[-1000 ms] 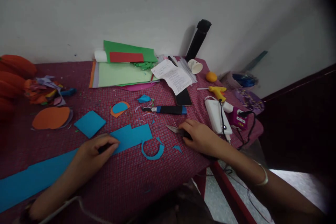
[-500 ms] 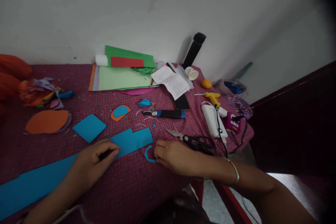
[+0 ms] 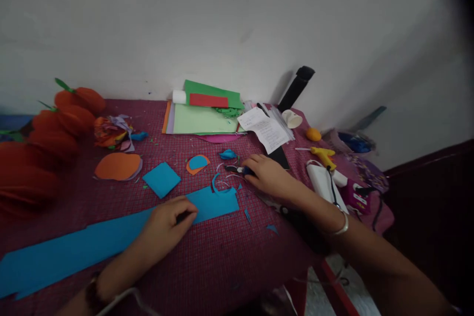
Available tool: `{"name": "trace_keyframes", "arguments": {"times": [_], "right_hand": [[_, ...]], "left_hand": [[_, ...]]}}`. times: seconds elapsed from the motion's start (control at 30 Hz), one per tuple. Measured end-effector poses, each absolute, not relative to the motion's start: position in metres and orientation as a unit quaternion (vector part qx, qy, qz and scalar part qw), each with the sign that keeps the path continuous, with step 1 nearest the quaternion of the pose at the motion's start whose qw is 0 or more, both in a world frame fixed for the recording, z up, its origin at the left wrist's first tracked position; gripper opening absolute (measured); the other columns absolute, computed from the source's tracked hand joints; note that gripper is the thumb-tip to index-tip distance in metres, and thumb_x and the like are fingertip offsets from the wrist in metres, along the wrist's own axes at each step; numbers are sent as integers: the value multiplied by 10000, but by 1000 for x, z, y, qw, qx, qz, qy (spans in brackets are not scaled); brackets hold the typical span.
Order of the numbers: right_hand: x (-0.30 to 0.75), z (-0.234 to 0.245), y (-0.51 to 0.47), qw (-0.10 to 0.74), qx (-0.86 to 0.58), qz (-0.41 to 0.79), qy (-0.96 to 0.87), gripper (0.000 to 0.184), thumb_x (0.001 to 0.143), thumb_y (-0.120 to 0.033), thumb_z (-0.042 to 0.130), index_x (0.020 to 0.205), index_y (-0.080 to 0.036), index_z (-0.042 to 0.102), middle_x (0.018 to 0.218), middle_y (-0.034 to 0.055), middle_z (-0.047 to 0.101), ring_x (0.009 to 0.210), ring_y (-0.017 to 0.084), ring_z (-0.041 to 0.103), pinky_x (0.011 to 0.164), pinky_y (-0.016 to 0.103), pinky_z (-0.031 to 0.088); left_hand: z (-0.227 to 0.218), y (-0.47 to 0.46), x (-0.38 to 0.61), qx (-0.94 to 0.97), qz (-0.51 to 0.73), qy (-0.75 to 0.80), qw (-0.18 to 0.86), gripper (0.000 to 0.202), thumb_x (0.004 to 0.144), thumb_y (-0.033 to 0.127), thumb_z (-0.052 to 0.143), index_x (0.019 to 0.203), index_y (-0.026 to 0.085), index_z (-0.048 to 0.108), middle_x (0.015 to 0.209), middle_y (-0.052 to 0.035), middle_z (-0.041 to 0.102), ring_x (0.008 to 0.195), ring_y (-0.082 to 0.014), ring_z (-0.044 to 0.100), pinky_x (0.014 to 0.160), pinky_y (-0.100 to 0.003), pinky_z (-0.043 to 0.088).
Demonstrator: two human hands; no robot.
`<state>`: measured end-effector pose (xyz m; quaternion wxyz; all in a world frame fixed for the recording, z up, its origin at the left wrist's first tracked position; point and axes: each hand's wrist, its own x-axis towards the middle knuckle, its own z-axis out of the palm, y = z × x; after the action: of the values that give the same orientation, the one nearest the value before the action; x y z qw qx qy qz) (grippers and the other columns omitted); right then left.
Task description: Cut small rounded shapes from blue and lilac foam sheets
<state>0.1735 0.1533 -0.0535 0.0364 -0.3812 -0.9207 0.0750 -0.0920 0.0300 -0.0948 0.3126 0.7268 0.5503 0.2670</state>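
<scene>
My left hand (image 3: 172,222) rests on a long blue paper strip (image 3: 92,239), its fingers curled and the thumb tip near the forefinger. My right hand (image 3: 272,175) is closed over the handle of a utility knife (image 3: 237,170), whose blade end points left. A thin curved blue paper offcut (image 3: 215,185) lies across the right end of the strip. Beyond the left hand sit a folded blue paper square (image 3: 162,179) and a small blue paper piece (image 3: 198,162) on an orange one. Scissors (image 3: 292,212) lie partly hidden under my right forearm.
Orange paper pumpkins (image 3: 55,138) stand at left beside crumpled paper scraps (image 3: 113,132) and orange cutouts (image 3: 118,166). Coloured sheets (image 3: 207,118) and a written note (image 3: 266,128) lie at the back. A yellow glue gun (image 3: 324,155), a white power bank (image 3: 324,182) and cables occupy the right.
My right hand has left the curved blue offcut and moved up to the knife. The offcut now lies on the strip. The view has shifted left, and the left hand stays on the strip.
</scene>
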Motion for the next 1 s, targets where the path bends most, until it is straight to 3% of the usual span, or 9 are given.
{"name": "trace_keyframes", "arguments": {"times": [0.27,0.47,0.67,0.9,1.0], "right_hand": [[190,-69,161,0,-387,45,-921,403,819,-58,512,1204,-142,593,1101,134,633,1021,247,572,906,380,412],[212,-58,159,85,-428,101,-894,448,832,-136,524,1280,-148,522,1152,126,604,1023,229,583,911,364,436],[234,-69,162,18,-517,62,-854,444,801,-175,568,1240,-112,564,1130,154,614,979,253,604,879,363,445],[194,-62,178,87,-422,61,-900,240,875,-171,532,1095,-132,617,1088,113,587,998,207,563,912,322,424],[173,-66,195,57,-382,107,-916,233,834,-161,584,1064,-133,611,1077,96,581,932,182,565,836,284,431]], "left_hand": [[-96,30,-93,731,279,542,309,203,861,211,474,739,212,637,732,13,646,707,-154,605,671,-260,466],[-99,31,-96,743,268,534,303,236,890,284,470,743,221,643,730,12,648,713,-165,620,671,-269,484],[-105,31,-98,738,265,538,310,238,895,337,491,769,235,665,763,6,665,753,-181,631,696,-284,493],[-108,31,-100,736,262,537,319,243,902,381,496,790,240,660,803,6,670,788,-186,635,728,-293,499],[-109,32,-100,739,256,534,319,251,904,384,490,784,239,656,792,8,663,773,-180,633,714,-287,497]]}}
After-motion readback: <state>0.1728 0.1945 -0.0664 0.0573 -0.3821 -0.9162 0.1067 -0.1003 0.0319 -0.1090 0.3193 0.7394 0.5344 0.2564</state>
